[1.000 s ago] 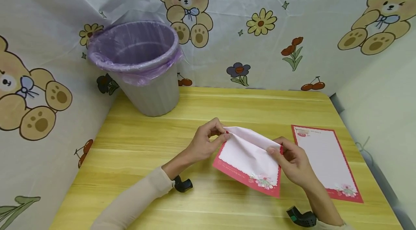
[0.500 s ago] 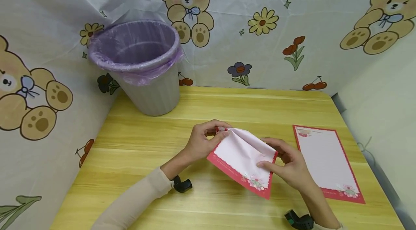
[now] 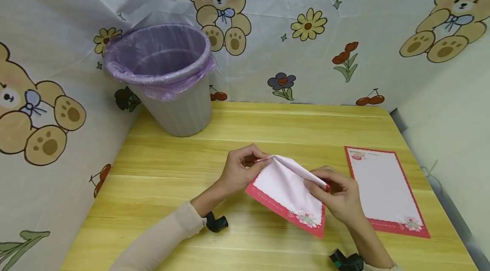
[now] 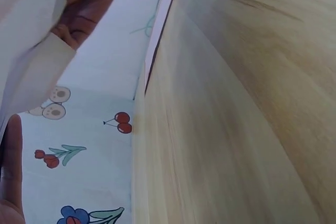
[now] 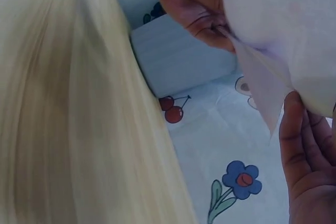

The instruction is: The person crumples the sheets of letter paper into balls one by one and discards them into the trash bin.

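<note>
Right hand (image 3: pixel 342 196) brought slightly nearer the left hand (image 3: pixel 243 166) since a second ago. Sheet (image 3: pixel 287 186) held between, edges pinched by each hand's fingers; if pulled unevenly, it might be torn or creased.

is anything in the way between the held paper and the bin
Only the left hand, pinching the held paper on the side toward the bin. Nothing else visible stands between them, though the bin's rim would probably need clearing from above.
</note>
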The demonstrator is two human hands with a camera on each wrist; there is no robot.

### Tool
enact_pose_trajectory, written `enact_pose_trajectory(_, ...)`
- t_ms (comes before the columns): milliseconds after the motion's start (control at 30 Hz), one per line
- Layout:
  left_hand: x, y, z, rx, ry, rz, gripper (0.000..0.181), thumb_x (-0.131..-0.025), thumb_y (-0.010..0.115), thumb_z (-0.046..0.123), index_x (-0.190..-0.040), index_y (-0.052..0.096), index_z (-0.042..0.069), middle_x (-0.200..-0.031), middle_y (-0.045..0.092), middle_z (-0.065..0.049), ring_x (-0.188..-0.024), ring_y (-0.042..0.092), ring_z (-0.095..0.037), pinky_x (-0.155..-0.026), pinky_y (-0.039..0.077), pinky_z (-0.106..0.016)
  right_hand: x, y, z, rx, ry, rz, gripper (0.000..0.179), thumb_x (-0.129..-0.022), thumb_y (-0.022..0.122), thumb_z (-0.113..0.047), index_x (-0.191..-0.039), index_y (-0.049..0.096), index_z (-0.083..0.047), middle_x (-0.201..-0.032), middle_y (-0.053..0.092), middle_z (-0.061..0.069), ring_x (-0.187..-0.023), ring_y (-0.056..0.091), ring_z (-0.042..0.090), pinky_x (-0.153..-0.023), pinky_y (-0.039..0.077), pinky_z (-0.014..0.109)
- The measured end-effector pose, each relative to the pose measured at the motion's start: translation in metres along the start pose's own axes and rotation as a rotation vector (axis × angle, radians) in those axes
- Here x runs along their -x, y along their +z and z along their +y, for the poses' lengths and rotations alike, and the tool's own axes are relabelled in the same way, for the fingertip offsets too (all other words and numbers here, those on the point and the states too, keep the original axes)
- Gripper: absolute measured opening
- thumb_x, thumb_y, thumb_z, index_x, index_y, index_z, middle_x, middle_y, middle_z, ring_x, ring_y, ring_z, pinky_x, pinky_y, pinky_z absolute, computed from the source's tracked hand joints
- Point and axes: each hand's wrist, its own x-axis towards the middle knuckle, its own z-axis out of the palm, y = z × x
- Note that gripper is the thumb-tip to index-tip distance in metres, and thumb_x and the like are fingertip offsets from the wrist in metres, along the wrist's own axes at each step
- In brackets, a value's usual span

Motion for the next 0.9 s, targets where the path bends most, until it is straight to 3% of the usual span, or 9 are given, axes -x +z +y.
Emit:
enact_pose_trajectory(67,0.001,0.001,-0.001,-0.005,-0.006,0.017,0.004,-0.093,0.080,0.000,-0.095,0.078,0.003,-0.093,0.081,-0.019,-0.070,0.070,-0.008,-0.061,0.061,-0.024,-0.003,0.002,0.000,0.003,0.001,0.013,0.042,-0.074,0.068,0.037,-0.107,0.075,0.012,-0.099,0.077,0.013,-0.083,0.059,0.015,-0.052,0.043,0.023)
enact_pose_trajectory(200,0.002,0.005,0.001,-0.005,0.015,0.022,0.007,-0.091,0.081,-0.005,-0.092,0.079,0.002,-0.093,0.081,-0.021,-0.071,0.073,-0.011,-0.061,0.063,-0.026,-0.006,0.008,0.000,0.022,0.022,0.020,0.040,-0.075,0.070,0.036,-0.107,0.077,0.012,-0.104,0.080,0.010,-0.088,0.068,0.012,-0.059,0.054,0.016)
enact_pose_trajectory(400,-0.005,0.014,0.014,-0.005,0.102,-0.060,0.007,-0.093,0.080,-0.004,-0.093,0.076,0.002,-0.094,0.080,-0.018,-0.080,0.077,-0.015,-0.068,0.067,-0.030,-0.007,0.013,0.002,0.003,0.005,0.102,0.039,-0.075,0.063,0.039,-0.103,0.076,0.016,-0.109,0.081,0.008,-0.100,0.077,0.014,-0.075,0.066,0.019)
enact_pose_trajectory(533,-0.009,0.020,0.013,-0.014,0.111,-0.113,0.008,-0.095,0.078,-0.003,-0.093,0.076,0.004,-0.093,0.080,-0.015,-0.080,0.075,-0.015,-0.071,0.067,-0.029,-0.013,0.021,-0.004,-0.007,-0.018,0.165,0.039,-0.073,0.062,0.039,-0.100,0.076,0.014,-0.104,0.080,0.007,-0.093,0.075,0.012,-0.072,0.064,0.016)
enact_pose_trajectory(667,-0.003,0.019,0.009,-0.023,0.106,-0.104,0.004,-0.097,0.077,0.001,-0.093,0.076,0.001,-0.092,0.080,-0.016,-0.081,0.076,-0.014,-0.073,0.068,-0.031,-0.027,0.038,-0.013,0.023,0.001,0.130,0.036,-0.076,0.066,0.035,-0.104,0.072,0.012,-0.103,0.077,0.005,-0.087,0.071,0.009,-0.065,0.059,0.014)
enact_pose_trajectory(800,0.002,0.013,0.007,-0.025,0.097,-0.058,0.013,-0.100,0.076,0.010,-0.094,0.076,-0.002,-0.094,0.080,-0.017,-0.085,0.077,-0.014,-0.076,0.069,-0.033,-0.039,0.049,-0.017,0.123,-0.013,0.089,0.048,-0.076,0.070,0.032,-0.121,0.064,0.015,-0.103,0.074,0.003,-0.083,0.067,0.007,-0.062,0.055,0.013)
enact_pose_trajectory(900,0.004,0.010,0.006,-0.037,0.111,-0.072,0.006,-0.099,0.076,0.005,-0.096,0.077,-0.001,-0.094,0.081,-0.017,-0.083,0.078,-0.018,-0.075,0.069,-0.033,-0.042,0.051,-0.016,0.147,-0.045,0.053,0.052,-0.076,0.068,0.032,-0.125,0.066,0.015,-0.105,0.075,0.005,-0.082,0.066,0.007,-0.063,0.054,0.013)
